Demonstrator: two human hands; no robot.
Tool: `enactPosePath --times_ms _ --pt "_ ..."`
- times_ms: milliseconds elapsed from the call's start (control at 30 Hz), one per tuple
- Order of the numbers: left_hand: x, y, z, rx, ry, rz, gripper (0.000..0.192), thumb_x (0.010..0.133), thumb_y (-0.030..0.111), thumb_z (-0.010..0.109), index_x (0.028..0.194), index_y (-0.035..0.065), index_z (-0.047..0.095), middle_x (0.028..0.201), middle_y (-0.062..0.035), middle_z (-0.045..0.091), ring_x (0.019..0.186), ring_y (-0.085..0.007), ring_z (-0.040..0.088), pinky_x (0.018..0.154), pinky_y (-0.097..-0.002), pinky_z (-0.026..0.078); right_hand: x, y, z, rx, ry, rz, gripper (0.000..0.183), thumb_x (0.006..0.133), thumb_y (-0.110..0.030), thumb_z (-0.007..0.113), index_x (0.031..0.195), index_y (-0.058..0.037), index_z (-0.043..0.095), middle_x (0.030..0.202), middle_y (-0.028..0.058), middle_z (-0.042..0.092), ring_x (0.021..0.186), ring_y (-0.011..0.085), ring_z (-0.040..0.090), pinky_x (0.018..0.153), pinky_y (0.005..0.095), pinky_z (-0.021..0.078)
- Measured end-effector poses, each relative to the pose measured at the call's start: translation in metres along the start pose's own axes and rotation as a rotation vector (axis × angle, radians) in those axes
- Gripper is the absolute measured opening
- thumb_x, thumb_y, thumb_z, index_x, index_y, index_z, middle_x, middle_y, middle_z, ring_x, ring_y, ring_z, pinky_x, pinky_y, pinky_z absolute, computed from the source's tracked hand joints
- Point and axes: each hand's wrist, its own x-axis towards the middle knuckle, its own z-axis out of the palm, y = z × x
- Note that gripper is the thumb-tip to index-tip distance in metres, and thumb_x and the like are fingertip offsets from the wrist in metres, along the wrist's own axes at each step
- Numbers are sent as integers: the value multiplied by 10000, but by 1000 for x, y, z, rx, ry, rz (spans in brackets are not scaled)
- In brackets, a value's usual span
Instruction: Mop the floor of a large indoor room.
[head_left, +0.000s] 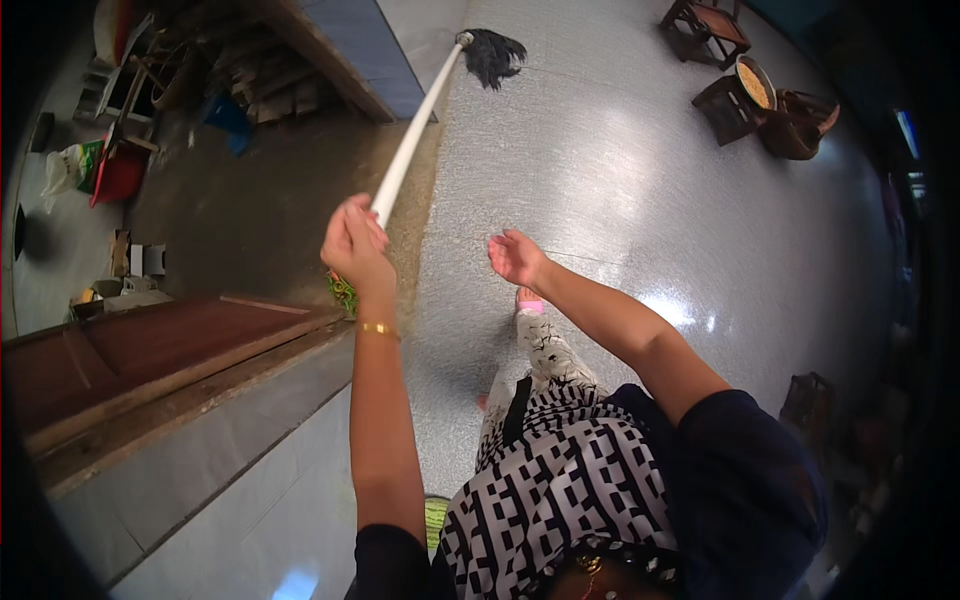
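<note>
My left hand (357, 240) is closed around the white handle of a mop (415, 135), its fingers wrapped near the visible lower end of the pole. From there the pole slants up and away to a dark string mop head (493, 57), which lies on the shiny grey floor (570, 172) beside a doorway corner. My right hand (516, 257) hangs in the air over the floor, palm turned up and fingers loosely curled, with nothing in it. It is apart from the mop. My foot in a pink slipper (529, 306) shows just below that hand.
At left, a brown wooden door (172, 352) stands by a doorway onto a darker floor, with a red container (121, 174) and stacked wood beyond. Upper right are a wooden chair (716, 30), a stool (727, 109), a bowl of yellow grains (753, 84) and a basket (791, 139).
</note>
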Motion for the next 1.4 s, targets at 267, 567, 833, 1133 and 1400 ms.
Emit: enactPosePath --times_ms 267,567,833,1133,1400 --pt "-19 26 30 -147 187 -56 171 794 107 430 822 -37 518 428 52 282 381 -33 269 494 -182 338 -26 19 -66 7 230 17 134 765 -151 373 732 -47 451 625 46 508 554 146 506 499 246 431" --pt "-181 108 -178 1308 -29 650 252 736 54 450 974 -29 454 667 -35 375 642 -121 425 563 -239 376 -5 142 -27 -111 197 22 244 791 -281 354 773 -49 430 646 94 521 566 202 513 527 320 437" --pt "-332 246 -333 962 168 326 225 792 123 375 964 -22 383 518 34 259 479 -56 274 514 -175 275 -11 269 -10 -204 382 83 585 710 -552 358 989 -38 369 809 127 503 740 229 499 631 401 409" --pt "-354 287 -387 780 468 301 172 759 132 407 878 9 399 502 21 286 470 -77 299 519 -202 293 -27 462 -63 -140 232 665 294 664 30 456 946 -8 386 811 165 462 740 310 517 670 429 460" --pt "-321 285 -338 480 686 297 123 725 140 438 792 39 415 486 9 313 460 -98 323 525 -229 311 14 409 -57 -236 479 736 176 667 63 425 829 -3 446 759 112 474 697 229 512 632 350 446"
